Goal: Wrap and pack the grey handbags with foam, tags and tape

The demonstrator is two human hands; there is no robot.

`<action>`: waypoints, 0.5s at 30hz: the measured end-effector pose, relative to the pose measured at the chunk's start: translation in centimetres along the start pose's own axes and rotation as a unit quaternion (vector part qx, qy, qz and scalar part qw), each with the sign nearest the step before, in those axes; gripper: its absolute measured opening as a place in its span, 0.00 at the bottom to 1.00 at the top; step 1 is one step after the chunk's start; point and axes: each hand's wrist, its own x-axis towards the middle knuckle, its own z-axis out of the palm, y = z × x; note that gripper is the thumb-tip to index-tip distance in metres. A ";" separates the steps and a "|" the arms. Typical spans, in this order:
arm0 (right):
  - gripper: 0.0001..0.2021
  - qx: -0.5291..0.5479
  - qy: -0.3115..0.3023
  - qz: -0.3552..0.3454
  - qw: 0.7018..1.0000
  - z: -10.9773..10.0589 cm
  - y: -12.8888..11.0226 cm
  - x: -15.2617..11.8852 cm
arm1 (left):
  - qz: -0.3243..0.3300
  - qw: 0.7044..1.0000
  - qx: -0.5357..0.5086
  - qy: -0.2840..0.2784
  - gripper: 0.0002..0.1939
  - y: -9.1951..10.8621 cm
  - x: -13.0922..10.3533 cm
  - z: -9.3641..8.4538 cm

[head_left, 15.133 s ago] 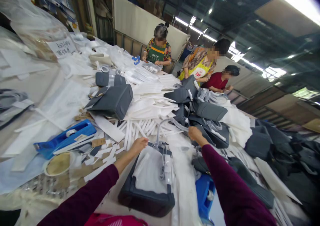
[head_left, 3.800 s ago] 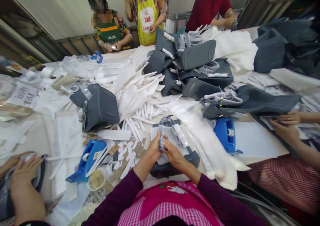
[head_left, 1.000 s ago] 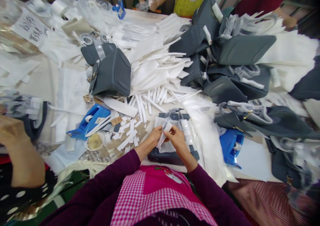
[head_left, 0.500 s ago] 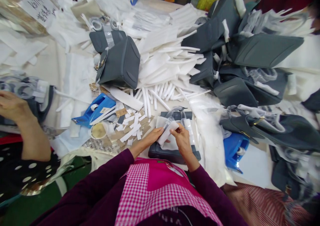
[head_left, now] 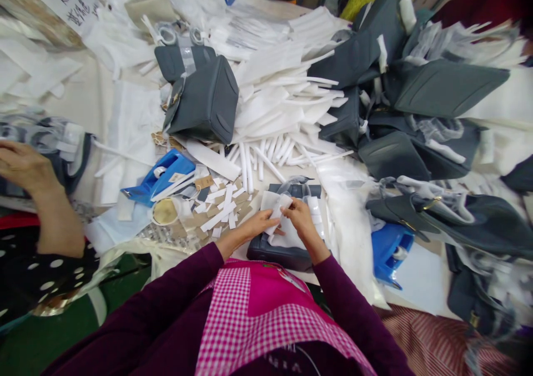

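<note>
In front of my apron a dark grey handbag (head_left: 278, 252) lies on the table, with white sheet padding and clear plastic wrap over its upper part. Above it, both hands grip a small strip of white foam wrap (head_left: 280, 211). My left hand (head_left: 259, 224) pinches the strip's lower left side. The fingers of my right hand (head_left: 297, 215) close on its upper right edge. Part of the bag's handle (head_left: 287, 185), covered in clear plastic, runs up behind the strip; whether the strip goes round it I cannot tell.
A blue tape dispenser (head_left: 160, 176) stands left, beside a tape roll (head_left: 165, 211) and scattered paper strips (head_left: 222, 212). Another blue tape dispenser (head_left: 390, 254) is on the right. Grey bags (head_left: 416, 148) crowd the right side. White foam strips (head_left: 270, 104) pile up ahead. A co-worker's hand (head_left: 25, 165) is far left.
My right hand has shifted slightly up and left along the foam strip. The strip now stands more upright between my hands, and my left hand remains on it.
</note>
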 end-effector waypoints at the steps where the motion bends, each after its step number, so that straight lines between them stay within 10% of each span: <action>1: 0.07 -0.002 -0.001 0.006 1.000 0.0 0.0 0.1 | -0.006 1.000 -0.001 0.013 0.25 0.0 0.1 0.1; 15: 0.07 0.006 -0.012 -0.022 1.000 1.0 1.1 0.9 | 0.083 0.987 0.084 0.107 0.27 -0.3 -1.0 2.5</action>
